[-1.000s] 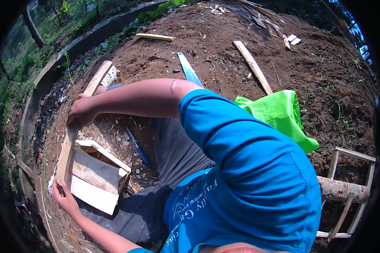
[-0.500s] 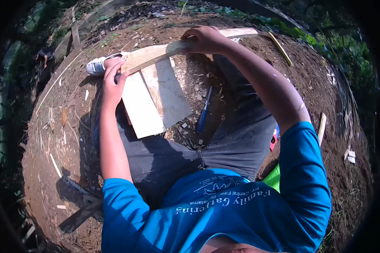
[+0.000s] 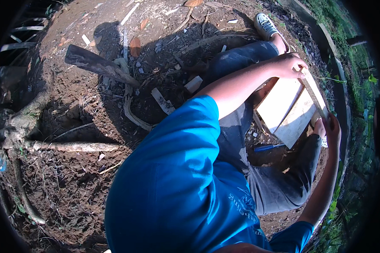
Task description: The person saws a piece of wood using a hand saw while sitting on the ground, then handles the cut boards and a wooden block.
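At the right of the frame a narrow wooden strip [image 3: 314, 90] is held along the edge of two pale boards [image 3: 285, 109], running from upper left to lower right. Its upper end is clasped by the left hand [image 3: 289, 65], its lower end by the right hand [image 3: 329, 126].

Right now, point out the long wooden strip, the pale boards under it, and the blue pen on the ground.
Long wooden strip [image 3: 314, 90], head view, middle of its top face.
Pale boards [image 3: 289, 109], head view, flat face of the boards.
Blue pen [image 3: 269, 147], head view, middle of its barrel.
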A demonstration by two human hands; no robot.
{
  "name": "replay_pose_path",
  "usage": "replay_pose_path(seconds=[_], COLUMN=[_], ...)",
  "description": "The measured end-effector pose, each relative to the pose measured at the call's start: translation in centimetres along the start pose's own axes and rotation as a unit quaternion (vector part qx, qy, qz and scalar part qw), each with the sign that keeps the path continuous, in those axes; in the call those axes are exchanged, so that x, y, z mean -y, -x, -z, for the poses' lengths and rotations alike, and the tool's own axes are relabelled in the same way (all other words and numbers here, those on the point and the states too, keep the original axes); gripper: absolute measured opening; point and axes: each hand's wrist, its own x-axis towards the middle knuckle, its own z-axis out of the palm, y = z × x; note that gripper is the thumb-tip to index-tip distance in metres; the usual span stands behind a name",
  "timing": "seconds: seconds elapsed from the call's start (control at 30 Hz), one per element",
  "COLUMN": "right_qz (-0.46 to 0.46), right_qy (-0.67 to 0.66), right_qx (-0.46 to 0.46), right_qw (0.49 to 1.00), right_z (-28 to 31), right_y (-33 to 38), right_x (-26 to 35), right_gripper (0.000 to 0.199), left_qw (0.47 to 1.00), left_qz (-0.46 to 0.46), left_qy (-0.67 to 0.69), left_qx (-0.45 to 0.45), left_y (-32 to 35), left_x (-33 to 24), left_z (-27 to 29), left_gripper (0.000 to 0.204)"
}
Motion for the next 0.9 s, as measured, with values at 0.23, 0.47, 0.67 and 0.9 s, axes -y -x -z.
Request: replay_pose_path(seconds=[0.23, 0.47, 0.67, 0.9], right_qz=[0.029, -0.138, -0.363, -0.578], right_qy=[-0.033, -0.155, -0.010, -0.127], right_qx=[-0.105, -0.249, -0.292, -0.164], right_qw=[0.994, 0.946, 0.885, 0.789], right_z=[2.7, 8.1, 4.8, -4.1], right_y=[3.4, 18.3, 30.8, 42.8], right_x=[-4.6, -16.6, -20.9, -23.5], right_gripper=[0.046, 0.047, 0.067, 0.059], left_qw=[0.997, 0.909, 0.836, 0.784], left_qz=[0.045, 0.260, 0.334, 0.427], left_qy=[-0.035, -0.326, -0.434, -0.446], left_qx=[-0.059, 0.007, -0.038, 0.056], left_y=[9.3, 35.1, 41.1, 32.9], left_x=[-6.7, -5.8, -4.4, 0.5], left_z=[14.5, 23.4, 12.9, 11.0], left_gripper=[0.034, 0.029, 0.065, 0.058])
